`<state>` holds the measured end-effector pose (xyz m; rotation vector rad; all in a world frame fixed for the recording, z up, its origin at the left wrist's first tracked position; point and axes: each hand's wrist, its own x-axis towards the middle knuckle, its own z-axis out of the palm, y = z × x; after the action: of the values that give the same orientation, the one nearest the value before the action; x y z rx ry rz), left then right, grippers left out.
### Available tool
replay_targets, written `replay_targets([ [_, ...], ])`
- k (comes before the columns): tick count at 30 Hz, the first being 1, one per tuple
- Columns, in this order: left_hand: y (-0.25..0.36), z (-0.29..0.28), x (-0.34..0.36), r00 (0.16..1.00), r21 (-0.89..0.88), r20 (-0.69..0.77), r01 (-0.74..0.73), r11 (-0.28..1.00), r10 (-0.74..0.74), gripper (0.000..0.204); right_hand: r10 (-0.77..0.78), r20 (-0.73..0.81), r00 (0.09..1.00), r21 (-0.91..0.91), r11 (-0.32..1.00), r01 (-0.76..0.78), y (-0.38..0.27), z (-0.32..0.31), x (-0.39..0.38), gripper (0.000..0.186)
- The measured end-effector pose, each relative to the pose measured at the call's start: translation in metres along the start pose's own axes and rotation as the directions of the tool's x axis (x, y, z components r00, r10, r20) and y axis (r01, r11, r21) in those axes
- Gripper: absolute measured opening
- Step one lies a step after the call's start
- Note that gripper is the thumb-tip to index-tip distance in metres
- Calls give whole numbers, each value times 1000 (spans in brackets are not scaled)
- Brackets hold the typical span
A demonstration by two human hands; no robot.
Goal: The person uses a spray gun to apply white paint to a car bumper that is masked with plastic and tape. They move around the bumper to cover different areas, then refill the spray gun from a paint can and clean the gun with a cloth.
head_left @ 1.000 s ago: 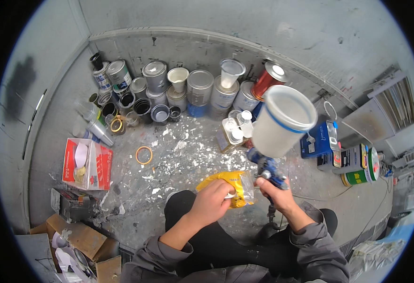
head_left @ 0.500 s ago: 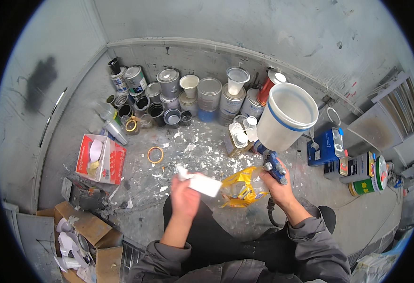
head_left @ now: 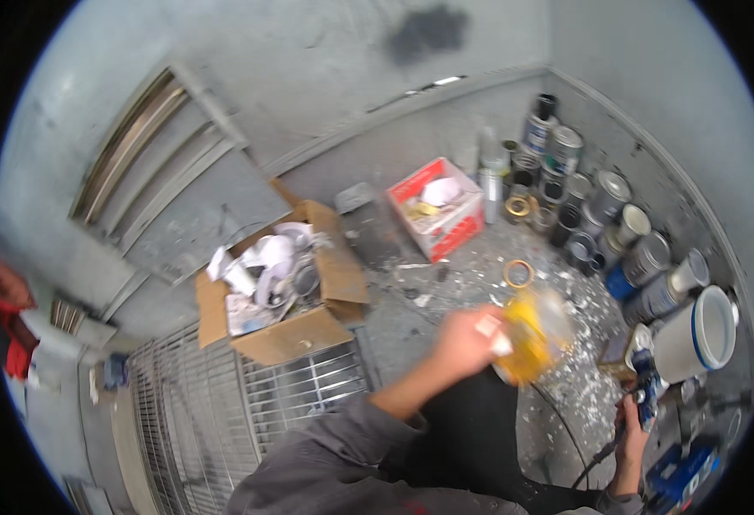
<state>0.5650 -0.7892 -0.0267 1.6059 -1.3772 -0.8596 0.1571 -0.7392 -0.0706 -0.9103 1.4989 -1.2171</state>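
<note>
My left hand [head_left: 465, 345] is closed beside a yellow and clear plastic bag [head_left: 525, 336], blurred by motion, and appears to grip it. A small piece of white paper [head_left: 493, 335] shows at its fingers. On the right, my right hand [head_left: 630, 429] is wrapped round a blue spray gun [head_left: 646, 390]. A large whitish cup [head_left: 686, 339] with a blue band sits at the top of the gun, tilted. From the gun's lower end a dark hose [head_left: 596, 462] runs off.
An open cardboard box [head_left: 308, 343] of used cups and paper stands on a metal grating [head_left: 192, 421]. Nearby are a red and white box [head_left: 437, 236], a tape roll [head_left: 519, 274] and several paint cans [head_left: 609, 197] along the wall. White flakes litter the grey floor.
The view has swung left, bringing the cardboard box and grating in. My left hand has gone toward the box side, with the yellow bag now off its former place. The right hand keeps the spray gun.
</note>
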Motion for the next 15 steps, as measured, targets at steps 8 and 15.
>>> replay_targets([
  [8, -150, -421, -48, 572, 493, -820, 711, 502, -5, 57, -46, 101, 994, -17, 999, 48, 39, 6, 35, 35],
  [15, -34, -194, 41, 969, -538, -91, 145, 831, -228, 40, -460, 91, 883, -503, 744, 440, 111, -49, 47, 61],
])
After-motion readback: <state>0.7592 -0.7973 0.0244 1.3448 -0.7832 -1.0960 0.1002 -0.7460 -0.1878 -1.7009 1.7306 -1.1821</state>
